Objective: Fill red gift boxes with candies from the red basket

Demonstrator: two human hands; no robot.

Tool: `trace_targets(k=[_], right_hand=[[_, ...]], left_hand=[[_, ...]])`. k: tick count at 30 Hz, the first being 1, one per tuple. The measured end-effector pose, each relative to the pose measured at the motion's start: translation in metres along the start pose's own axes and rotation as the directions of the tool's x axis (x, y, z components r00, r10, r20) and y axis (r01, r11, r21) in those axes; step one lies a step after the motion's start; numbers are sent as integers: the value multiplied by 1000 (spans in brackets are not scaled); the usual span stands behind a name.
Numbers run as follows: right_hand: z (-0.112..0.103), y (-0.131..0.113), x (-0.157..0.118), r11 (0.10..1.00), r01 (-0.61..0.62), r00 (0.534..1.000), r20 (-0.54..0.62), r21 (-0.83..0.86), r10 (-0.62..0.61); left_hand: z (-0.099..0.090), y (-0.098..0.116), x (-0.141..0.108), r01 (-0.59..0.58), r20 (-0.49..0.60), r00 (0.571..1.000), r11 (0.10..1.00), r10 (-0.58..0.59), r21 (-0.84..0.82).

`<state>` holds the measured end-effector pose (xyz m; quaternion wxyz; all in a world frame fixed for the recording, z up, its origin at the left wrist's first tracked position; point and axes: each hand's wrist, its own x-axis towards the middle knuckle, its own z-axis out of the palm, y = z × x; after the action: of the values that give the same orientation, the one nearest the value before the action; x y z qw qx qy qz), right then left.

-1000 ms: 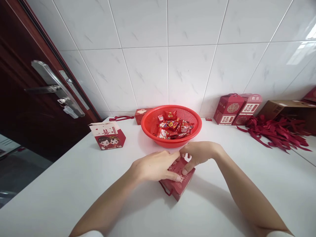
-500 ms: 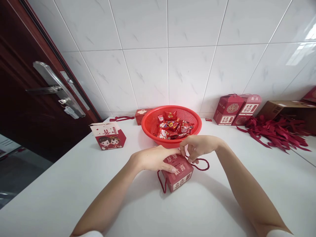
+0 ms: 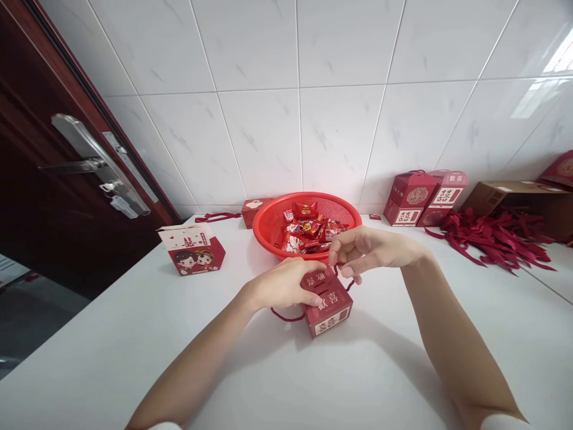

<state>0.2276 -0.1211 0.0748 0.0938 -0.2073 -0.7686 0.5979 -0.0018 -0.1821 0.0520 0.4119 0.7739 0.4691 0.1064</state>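
A small red gift box [image 3: 331, 307] with white and gold lettering lies on the white table in front of me. My left hand [image 3: 293, 283] grips it from the left, thumb on its upper face and fingers over the far edge. From the box's left side a dark red cord [image 3: 286, 318] loops out beneath my left hand. My right hand [image 3: 369, 254] is just past the right side of the box, fingers curled and pinching the cord's other end, which rises from that side. Its fingertips partly hide the cord.
Behind the box stands a red plastic basket [image 3: 268, 242] with wrapped candies. An open-topped printed box [image 3: 199, 251] sits at left. Stacked red boxes [image 3: 412, 197], a heap of red ribbons [image 3: 496, 236] and a cardboard carton [image 3: 519, 194] stand at right.
My right hand has lifted slightly and drawn the cord up, so the right loop is smaller. The left loop now lies farther left. The box has turned a little.
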Motion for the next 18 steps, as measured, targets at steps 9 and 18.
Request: trace_targets(k=[9, 18], right_hand=[[10, -22, -16, 995, 61, 969, -232, -82, -79], [55, -25, -5, 815, -280, 764, -631, -507, -130]], left_hand=[[-13, 17, -25, -273, -249, 953, 838, 170, -472], [7, 26, -19, -434, -298, 900, 714, 318, -550]])
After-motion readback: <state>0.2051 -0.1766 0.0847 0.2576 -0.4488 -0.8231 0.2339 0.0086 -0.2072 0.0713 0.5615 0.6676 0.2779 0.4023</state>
